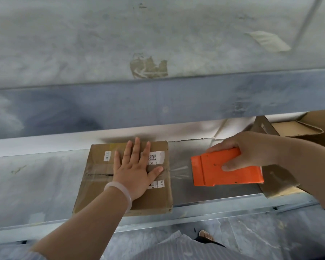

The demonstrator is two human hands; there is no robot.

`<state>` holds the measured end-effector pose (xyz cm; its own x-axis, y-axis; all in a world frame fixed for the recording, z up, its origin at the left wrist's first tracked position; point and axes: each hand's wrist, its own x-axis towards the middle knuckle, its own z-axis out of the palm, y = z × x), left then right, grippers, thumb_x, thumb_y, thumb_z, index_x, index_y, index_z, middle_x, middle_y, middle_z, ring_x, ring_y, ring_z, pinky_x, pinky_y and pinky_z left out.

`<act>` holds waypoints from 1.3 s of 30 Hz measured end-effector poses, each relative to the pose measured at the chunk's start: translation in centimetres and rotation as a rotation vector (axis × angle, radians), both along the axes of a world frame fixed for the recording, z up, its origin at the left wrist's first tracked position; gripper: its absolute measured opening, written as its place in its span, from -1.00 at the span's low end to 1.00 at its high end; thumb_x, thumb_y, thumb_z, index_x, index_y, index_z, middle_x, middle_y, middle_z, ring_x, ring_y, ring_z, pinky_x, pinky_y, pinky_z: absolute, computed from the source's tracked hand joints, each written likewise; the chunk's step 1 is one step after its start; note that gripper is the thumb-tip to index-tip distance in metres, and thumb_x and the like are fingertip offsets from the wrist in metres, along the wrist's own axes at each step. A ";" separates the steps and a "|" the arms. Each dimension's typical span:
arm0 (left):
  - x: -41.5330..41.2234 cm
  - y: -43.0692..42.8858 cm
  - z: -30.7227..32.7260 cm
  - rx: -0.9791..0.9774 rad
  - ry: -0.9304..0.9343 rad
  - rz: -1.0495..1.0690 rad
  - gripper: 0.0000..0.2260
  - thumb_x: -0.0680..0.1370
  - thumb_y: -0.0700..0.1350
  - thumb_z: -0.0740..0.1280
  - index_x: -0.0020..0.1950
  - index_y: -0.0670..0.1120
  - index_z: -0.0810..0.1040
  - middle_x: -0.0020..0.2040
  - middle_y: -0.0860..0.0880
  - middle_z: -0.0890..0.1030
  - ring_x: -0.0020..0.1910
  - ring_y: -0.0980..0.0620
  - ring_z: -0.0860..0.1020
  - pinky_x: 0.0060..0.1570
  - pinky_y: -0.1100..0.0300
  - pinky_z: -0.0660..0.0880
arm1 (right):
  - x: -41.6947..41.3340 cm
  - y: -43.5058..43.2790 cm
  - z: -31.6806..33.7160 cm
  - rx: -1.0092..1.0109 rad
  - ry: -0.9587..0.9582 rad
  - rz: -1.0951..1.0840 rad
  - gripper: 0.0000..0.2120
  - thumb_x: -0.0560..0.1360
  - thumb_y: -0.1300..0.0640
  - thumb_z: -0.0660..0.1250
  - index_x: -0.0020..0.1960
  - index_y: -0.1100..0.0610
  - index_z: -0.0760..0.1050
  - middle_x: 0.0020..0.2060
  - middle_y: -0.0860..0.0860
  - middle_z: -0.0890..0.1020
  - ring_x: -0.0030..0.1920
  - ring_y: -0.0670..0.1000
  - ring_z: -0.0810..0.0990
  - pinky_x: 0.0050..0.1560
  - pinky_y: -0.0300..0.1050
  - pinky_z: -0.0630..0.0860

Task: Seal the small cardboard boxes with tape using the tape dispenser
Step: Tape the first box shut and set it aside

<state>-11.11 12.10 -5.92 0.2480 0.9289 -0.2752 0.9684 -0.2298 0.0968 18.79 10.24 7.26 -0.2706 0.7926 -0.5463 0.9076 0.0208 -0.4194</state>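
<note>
1. Cardboard box [94, 184] on the tabletop [36, 184] at 7 o'clock; your left grip [135, 173] presses it flat, fingers straight.
2. At 4 o'clock your right grip [251, 149] wraps the orange tape dispenser [223, 171]; clear tape [180, 172] runs to the box.

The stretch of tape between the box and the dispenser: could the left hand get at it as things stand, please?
Probably yes: the left hand lies flat on the box, thumb beside the tape, with nothing between.
</note>
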 end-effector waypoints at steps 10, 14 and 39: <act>0.0 0.0 -0.2 0.026 -0.020 0.002 -0.30 0.52 0.42 -0.19 0.53 0.16 -0.40 0.54 0.05 -0.43 0.51 -0.01 -0.42 0.48 -0.16 -0.34 | -7.9 -1.8 -3.1 0.233 -0.276 0.032 -0.50 0.47 -0.22 0.29 0.39 -0.28 0.33 0.26 -0.14 0.53 0.20 0.00 0.51 0.13 -0.02 0.51; -0.1 -0.1 -0.2 0.032 -0.035 0.007 -0.31 0.53 0.41 -0.18 0.54 0.17 -0.39 0.54 0.06 -0.43 0.51 0.00 -0.43 0.48 -0.15 -0.35 | -9.8 -0.6 -3.8 0.207 -0.264 0.021 -0.51 0.43 -0.16 0.31 0.36 -0.28 0.37 0.23 -0.15 0.54 0.20 0.01 0.51 0.11 0.02 0.52; -0.1 -0.1 -0.3 0.048 -0.044 0.005 -0.28 0.50 0.43 -0.20 0.55 0.17 -0.37 0.54 0.05 -0.42 0.52 0.00 -0.40 0.49 -0.16 -0.32 | -12.1 2.6 -5.2 0.196 -0.318 0.005 -0.60 0.40 -0.13 0.38 0.22 -0.10 0.54 0.10 -0.06 0.60 0.08 0.07 0.56 -0.01 -0.02 0.51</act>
<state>-11.19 11.99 -6.25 0.2544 0.9420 -0.2189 0.9645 -0.2307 0.1283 6.65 12.85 2.01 -0.1153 0.8896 -0.4419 0.9916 0.0770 -0.1038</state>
